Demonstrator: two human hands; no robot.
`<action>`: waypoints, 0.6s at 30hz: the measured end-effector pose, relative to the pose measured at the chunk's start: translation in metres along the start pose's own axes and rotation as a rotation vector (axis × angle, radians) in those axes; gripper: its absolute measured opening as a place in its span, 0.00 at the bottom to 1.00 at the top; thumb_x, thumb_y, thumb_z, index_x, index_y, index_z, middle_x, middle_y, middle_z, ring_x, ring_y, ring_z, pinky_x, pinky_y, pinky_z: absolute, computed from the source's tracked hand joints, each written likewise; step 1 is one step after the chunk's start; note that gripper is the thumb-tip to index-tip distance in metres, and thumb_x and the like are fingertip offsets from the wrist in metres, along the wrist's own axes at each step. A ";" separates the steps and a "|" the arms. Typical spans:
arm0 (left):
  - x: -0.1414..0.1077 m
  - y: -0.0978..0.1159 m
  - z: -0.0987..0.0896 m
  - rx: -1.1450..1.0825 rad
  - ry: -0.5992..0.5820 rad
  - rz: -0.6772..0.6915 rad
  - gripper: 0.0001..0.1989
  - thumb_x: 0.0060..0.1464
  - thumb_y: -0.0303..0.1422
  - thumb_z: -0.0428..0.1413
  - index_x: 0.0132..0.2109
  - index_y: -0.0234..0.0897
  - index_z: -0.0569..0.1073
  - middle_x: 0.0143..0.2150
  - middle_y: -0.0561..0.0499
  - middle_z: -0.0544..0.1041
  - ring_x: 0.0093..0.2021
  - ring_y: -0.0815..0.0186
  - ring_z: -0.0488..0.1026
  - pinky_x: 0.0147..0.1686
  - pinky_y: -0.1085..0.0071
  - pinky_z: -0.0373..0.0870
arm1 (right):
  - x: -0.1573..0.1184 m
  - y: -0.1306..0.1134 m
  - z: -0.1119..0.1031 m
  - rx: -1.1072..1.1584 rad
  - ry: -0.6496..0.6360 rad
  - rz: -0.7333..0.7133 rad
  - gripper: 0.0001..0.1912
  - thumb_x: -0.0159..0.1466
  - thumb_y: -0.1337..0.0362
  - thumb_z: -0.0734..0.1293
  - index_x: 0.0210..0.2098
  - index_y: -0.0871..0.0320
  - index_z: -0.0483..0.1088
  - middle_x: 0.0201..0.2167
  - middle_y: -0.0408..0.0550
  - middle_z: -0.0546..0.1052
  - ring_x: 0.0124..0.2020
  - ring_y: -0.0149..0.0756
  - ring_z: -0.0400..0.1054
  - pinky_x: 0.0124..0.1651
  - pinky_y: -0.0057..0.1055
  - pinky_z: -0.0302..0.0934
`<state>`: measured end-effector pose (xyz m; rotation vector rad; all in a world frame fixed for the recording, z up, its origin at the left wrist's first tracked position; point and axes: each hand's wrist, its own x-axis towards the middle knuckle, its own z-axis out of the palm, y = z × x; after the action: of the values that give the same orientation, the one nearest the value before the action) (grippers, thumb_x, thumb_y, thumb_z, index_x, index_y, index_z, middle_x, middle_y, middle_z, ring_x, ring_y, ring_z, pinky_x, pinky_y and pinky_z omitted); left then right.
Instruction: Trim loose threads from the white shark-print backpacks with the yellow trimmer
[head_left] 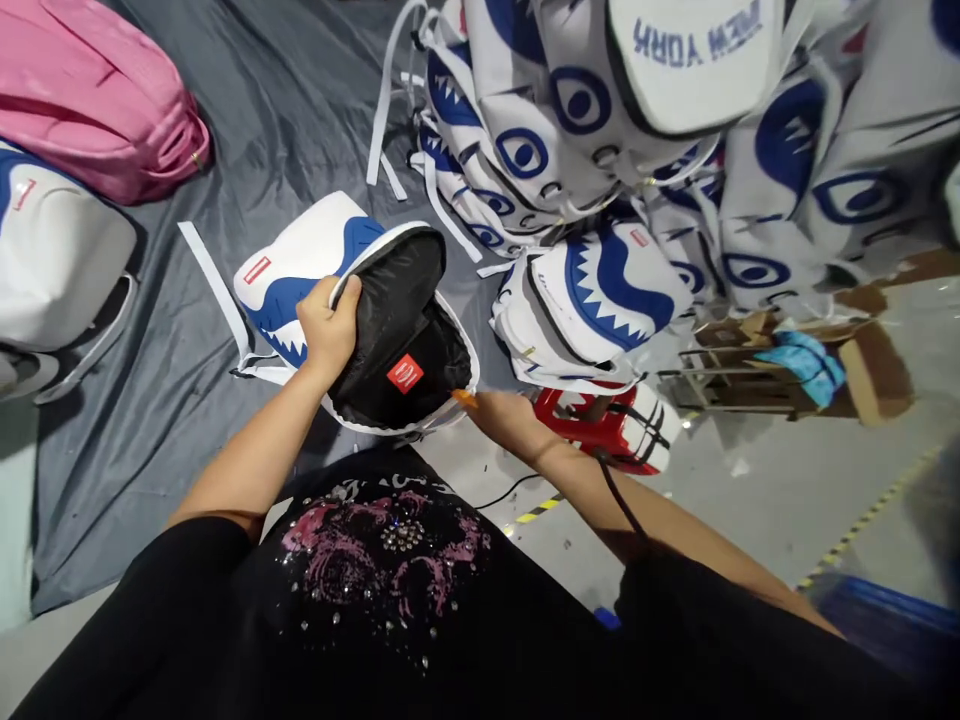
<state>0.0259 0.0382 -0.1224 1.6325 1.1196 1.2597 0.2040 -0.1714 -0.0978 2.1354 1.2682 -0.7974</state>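
Observation:
A white and blue backpack (300, 235) with a shark-tooth pattern lies unzipped on the grey cloth, its black lining and a red label (406, 374) showing inside. My left hand (330, 325) is closed on the edge of its raised front panel, thumb over the rim. At the right side of the opening, my right hand (499, 415) is closed around a small orange object (465, 398). Only its tip shows between the fingers, by the bag's white rim, so its kind is unclear. A white strap (214, 285) trails off the bag's left side.
More white and blue backpacks (525, 150) are piled at the upper right, one (611, 300) close beside the open bag. A pink backpack (97, 95) and a white one (56, 250) lie left. A red bag (592, 425), cartons (874, 370) and a blue bin (885, 625) are at the right.

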 end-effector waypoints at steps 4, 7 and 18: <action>-0.001 0.018 0.001 0.010 -0.115 0.063 0.28 0.60 0.54 0.54 0.23 0.38 0.60 0.22 0.56 0.58 0.26 0.71 0.56 0.28 0.71 0.55 | 0.012 -0.017 0.011 -0.017 0.144 -0.071 0.24 0.75 0.52 0.54 0.57 0.62 0.69 0.42 0.64 0.79 0.45 0.52 0.77 0.44 0.39 0.66; -0.010 0.037 0.009 0.027 -0.242 0.172 0.28 0.60 0.56 0.52 0.24 0.38 0.62 0.21 0.56 0.59 0.24 0.71 0.56 0.28 0.71 0.55 | 0.051 -0.047 0.021 0.047 0.246 -0.183 0.24 0.75 0.53 0.54 0.58 0.64 0.67 0.43 0.64 0.79 0.47 0.49 0.76 0.45 0.35 0.64; -0.005 0.032 -0.004 0.190 -0.056 0.318 0.30 0.60 0.59 0.50 0.24 0.38 0.61 0.22 0.57 0.56 0.25 0.71 0.55 0.28 0.70 0.54 | 0.136 -0.059 0.062 0.626 0.495 -0.016 0.27 0.77 0.51 0.49 0.59 0.65 0.64 0.45 0.60 0.80 0.42 0.42 0.75 0.39 0.28 0.56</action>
<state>0.0273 0.0234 -0.0936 2.0382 0.9968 1.3261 0.1903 -0.1104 -0.2457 2.9680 1.3965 -0.7664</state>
